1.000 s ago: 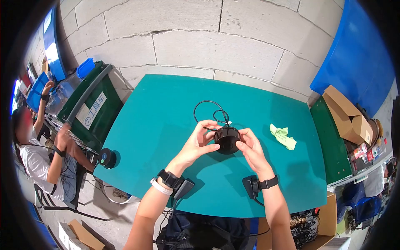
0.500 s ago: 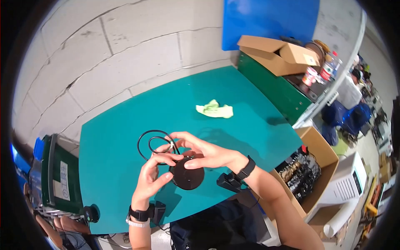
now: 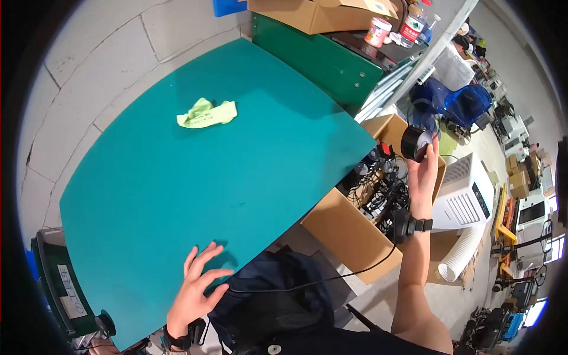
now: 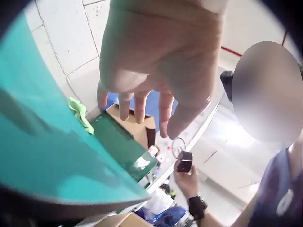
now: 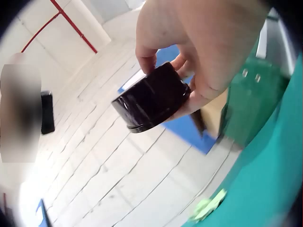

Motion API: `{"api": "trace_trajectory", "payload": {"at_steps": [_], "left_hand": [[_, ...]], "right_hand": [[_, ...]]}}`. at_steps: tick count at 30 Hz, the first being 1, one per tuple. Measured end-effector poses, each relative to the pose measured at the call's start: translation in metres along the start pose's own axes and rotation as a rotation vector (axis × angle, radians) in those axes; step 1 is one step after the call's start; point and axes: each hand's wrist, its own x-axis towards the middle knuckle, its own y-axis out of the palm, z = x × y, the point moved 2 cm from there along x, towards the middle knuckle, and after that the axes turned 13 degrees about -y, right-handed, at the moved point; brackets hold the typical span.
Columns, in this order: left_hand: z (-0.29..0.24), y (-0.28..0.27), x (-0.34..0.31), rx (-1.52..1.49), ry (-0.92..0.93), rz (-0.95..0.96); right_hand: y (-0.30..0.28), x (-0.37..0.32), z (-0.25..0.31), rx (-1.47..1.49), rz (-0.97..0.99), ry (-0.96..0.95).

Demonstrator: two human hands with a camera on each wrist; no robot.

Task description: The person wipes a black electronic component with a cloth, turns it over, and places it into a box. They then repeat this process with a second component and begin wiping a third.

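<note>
In the head view my right hand (image 3: 422, 180) holds a short, round black device (image 3: 414, 143) out to the right, over the open cardboard box (image 3: 349, 234). Thumb and fingers grip its sides in the right wrist view, where the glossy black casing (image 5: 151, 99) is tilted. A loop of its cable (image 4: 178, 147) shows beside it in the left wrist view. My left hand (image 3: 195, 290) hovers at the table's front edge, fingers spread and loosely bent, holding nothing. The box contains a heap of black cables and small devices (image 3: 384, 201).
A crumpled light green cloth (image 3: 207, 113) lies on the green table (image 3: 177, 177). Another round black device (image 3: 105, 323) stands at the table's left corner. Beyond the box is a white machine with a hose (image 3: 464, 192). A green cabinet (image 3: 313, 71) borders the table's far right.
Both hands held the black device over the table earlier. My left hand has let go, and my right hand has carried it right, over the box. The head view has turned right.
</note>
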Motion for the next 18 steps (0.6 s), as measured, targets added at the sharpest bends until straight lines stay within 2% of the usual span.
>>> {"api": "trace_trajectory", "payload": {"at_steps": [1,3,5,7,9,11,13,15,17,18], "left_hand": [[0.005,0.005,0.0,0.066,0.003,-0.013],[0.008,0.009,0.001,0.134,0.005,-0.026],[0.008,0.01,0.001,0.135,-0.017,-0.052],[0.008,0.01,0.001,0.134,-0.031,-0.059],[0.008,0.012,0.001,0.138,-0.051,-0.071],[0.007,0.011,0.001,0.123,-0.053,-0.066],[0.006,0.011,0.003,0.132,-0.054,-0.077],[0.006,0.011,0.004,0.136,-0.065,-0.092],[0.009,0.011,0.005,0.139,-0.047,-0.066],[0.01,0.008,0.005,0.149,-0.097,-0.099]], "right_hand": [[-0.035,0.006,-0.015,-0.005,-0.005,0.0],[-0.101,0.008,-0.053,-0.224,-0.173,0.12],[-0.148,0.0,-0.094,-0.339,-0.205,0.291],[-0.168,-0.015,-0.131,-0.333,-0.355,0.39],[-0.192,-0.023,-0.176,-0.304,-0.499,0.407],[-0.209,-0.025,-0.213,-0.281,-0.54,0.449],[-0.226,-0.022,-0.247,-0.231,-0.62,0.41],[-0.239,-0.02,-0.276,-0.391,-0.641,0.316],[-0.295,-0.013,-0.332,-0.608,-0.386,0.173],[-0.258,-0.023,-0.327,-0.625,-0.314,0.237]]}}
